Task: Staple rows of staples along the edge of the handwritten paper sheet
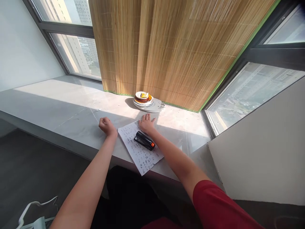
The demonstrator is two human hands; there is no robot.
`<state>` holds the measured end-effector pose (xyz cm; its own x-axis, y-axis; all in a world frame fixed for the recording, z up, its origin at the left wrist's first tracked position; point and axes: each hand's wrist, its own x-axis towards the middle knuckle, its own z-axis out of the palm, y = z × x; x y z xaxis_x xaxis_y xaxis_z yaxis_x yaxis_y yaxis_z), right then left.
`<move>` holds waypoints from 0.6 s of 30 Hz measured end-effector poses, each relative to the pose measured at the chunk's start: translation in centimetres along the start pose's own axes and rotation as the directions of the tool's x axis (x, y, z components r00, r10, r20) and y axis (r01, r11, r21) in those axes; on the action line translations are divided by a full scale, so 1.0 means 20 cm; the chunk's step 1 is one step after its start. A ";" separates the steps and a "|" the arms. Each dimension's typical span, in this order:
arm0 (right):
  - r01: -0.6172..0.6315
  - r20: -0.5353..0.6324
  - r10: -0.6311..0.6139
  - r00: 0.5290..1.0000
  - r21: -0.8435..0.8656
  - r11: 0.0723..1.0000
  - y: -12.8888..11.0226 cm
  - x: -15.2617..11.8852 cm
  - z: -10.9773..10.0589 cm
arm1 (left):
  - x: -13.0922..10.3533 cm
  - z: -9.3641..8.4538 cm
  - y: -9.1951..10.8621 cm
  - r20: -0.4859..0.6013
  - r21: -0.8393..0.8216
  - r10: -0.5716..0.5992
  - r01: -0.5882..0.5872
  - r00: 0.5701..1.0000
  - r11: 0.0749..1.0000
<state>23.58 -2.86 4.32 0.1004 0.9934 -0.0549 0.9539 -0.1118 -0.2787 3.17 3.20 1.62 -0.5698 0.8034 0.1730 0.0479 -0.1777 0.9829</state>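
A sheet of paper (135,154) covered in handwriting lies at an angle on the ledge, its near corner sticking out past the front edge. On top of it rests a black stapler (143,139) with an orange-red patch at its near end. My right hand (146,124) lies flat with fingers spread at the paper's far edge, just beyond the stapler, and grips nothing. To the left of the paper, my left hand (106,126) is curled into a fist on the ledge, with no object showing in it.
Several stacked plates and dishes (143,99), some amber, stand on a round grey board (157,106) at the back of the pale ledge (71,117). Behind them hangs a bamboo blind (166,54). Windows flank it, and a white wall panel (262,152) bounds the right.
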 end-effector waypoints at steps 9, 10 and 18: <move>0.225 -0.128 -0.221 0.967 0.012 0.974 -0.35 -0.04 -0.05 | 0.13 -0.22 0.00 -0.096 -0.219 -0.094 0.071 0.991 0.973; 0.220 -0.111 -0.217 0.970 0.015 0.975 -0.35 -0.07 -0.07 | 0.13 -0.23 0.00 -0.092 -0.218 -0.093 0.071 0.991 0.973; 0.054 -0.055 -0.056 0.997 -0.037 0.998 0.02 -0.22 -0.08 | -0.01 -0.23 0.14 -0.065 -0.174 -0.022 0.010 0.998 0.985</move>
<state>23.93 -7.32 5.95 0.0626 0.9979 0.0137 0.9676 -0.0573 -0.2458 -0.25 -0.11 3.99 -0.6226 0.7686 0.1469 -0.1014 -0.2654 0.9588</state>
